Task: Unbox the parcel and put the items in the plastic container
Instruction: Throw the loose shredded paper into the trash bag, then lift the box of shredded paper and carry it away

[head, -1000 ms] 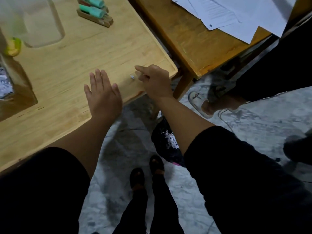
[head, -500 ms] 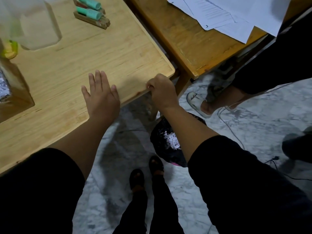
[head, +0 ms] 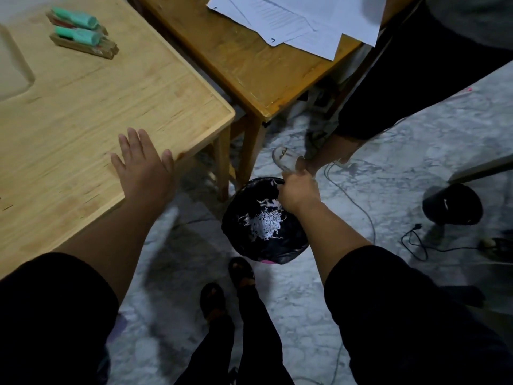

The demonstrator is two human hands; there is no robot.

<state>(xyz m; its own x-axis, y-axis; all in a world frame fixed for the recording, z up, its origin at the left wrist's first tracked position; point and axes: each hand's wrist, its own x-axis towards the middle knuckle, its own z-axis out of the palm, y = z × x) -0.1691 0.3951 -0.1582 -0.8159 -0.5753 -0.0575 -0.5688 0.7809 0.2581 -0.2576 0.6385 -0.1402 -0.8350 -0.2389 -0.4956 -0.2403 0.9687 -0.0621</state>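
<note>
Marble floor (head: 388,168) runs under a pale tabletop (head: 91,107), and beside its leg stands a black-lined bin (head: 266,220) with white shredded paper (head: 263,220) inside. A second ago the right hand (head: 298,191) was pinching a small scrap at the tabletop's edge; now it hangs over the bin's far rim, fingers curled together, and whether the scrap is released I cannot tell. The left hand (head: 144,165) stays flat on the wood, fingers apart. This looks like tidying leftover packing. Two teal-capped items (head: 80,34) lie on the tabletop, and the container's corner (head: 14,70) shows at the left edge; the parcel is out of view. Cables (head: 416,240) and another person's foot (head: 319,159) crowd the floor nearby
</note>
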